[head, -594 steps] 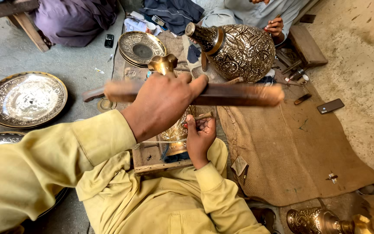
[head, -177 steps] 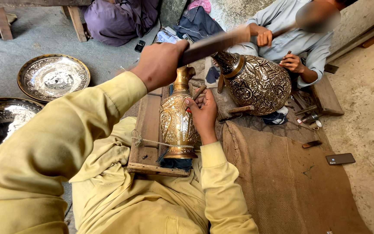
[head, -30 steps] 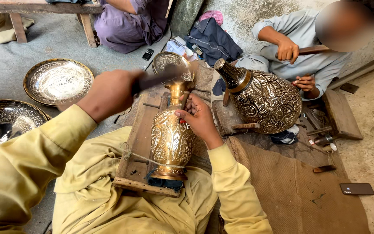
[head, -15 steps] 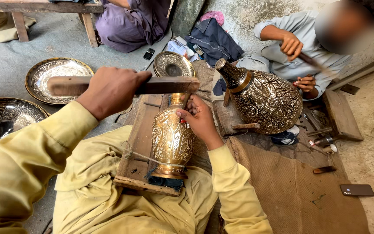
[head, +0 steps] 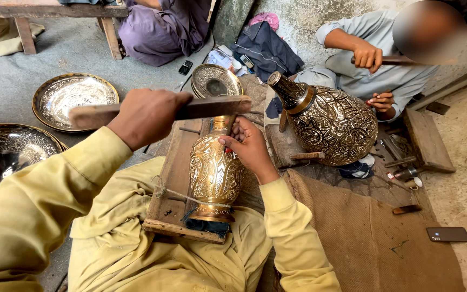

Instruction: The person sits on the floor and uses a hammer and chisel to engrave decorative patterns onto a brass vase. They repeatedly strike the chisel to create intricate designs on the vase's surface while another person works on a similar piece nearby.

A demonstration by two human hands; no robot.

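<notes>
An engraved brass vase (head: 214,173) lies tied with string to a wooden board (head: 171,178) on my lap, neck pointing away. My right hand (head: 249,148) rests against its shoulder, pinching a thin metal chisel (head: 231,125) whose tip meets the vase near the neck. My left hand (head: 147,116) grips a flat wooden bat (head: 212,106) held level just above the chisel's head. Both sleeves are yellow.
A co-worker sits opposite with a big engraved brass pot (head: 333,127), a stick in the raised hand (head: 367,55). Brass plates (head: 74,97) (head: 4,157) lie left, a brass bowl (head: 214,81) beyond the vase. A phone (head: 448,234) lies beside the burlap (head: 374,243).
One second ago my left hand's bat was a blur low by the vase's mouth; since then it has risen and hangs level above the chisel. The co-worker's stick hand has lifted.
</notes>
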